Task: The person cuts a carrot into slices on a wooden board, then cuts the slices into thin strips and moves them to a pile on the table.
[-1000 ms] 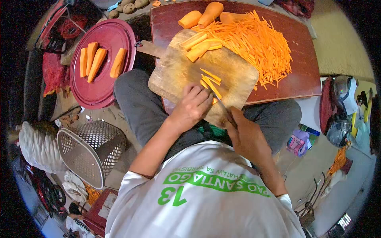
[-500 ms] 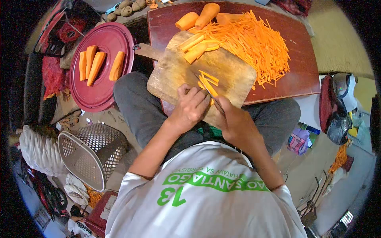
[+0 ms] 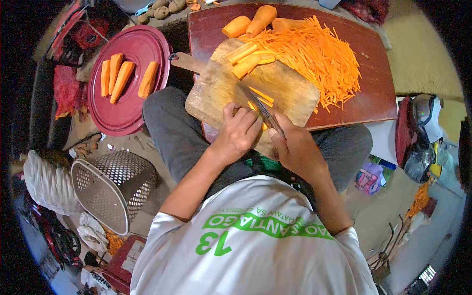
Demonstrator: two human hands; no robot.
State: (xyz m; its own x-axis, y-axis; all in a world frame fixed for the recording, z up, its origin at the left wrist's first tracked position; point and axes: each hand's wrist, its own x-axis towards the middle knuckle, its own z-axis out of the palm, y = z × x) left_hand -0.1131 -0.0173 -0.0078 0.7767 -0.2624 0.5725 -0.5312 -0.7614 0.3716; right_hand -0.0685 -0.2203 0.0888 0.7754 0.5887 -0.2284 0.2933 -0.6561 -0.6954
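On the wooden cutting board (image 3: pixel 209 93), my left hand (image 3: pixel 239 130) presses a carrot piece (image 3: pixel 252 105) down with curled fingertips. My right hand (image 3: pixel 301 147) grips a knife (image 3: pixel 259 106), its blade slanting across the board just beside the left fingers and partly covering the piece. Thin carrot strips (image 3: pixel 263 96) lie on the blade's far side. Further up the board are several thicker carrot slices (image 3: pixel 246 59). A large heap of carrot strips (image 3: pixel 324 66) spreads over the board's far right edge onto the red table (image 3: pixel 376 78).
Peeled carrots (image 3: pixel 261 20) lie at the table's back. Left of it, a round red lid (image 3: pixel 135 115) holds several more carrots (image 3: pixel 122 82). A grey perforated basket (image 3: pixel 108 189) lies tipped at lower left. The board's handle (image 3: pixel 188 63) juts out toward the lid.
The knife blade has tilted, showing more of its flat side and covering more of the carrot piece. My left hand stays almost in place. The whole view has shifted slightly.
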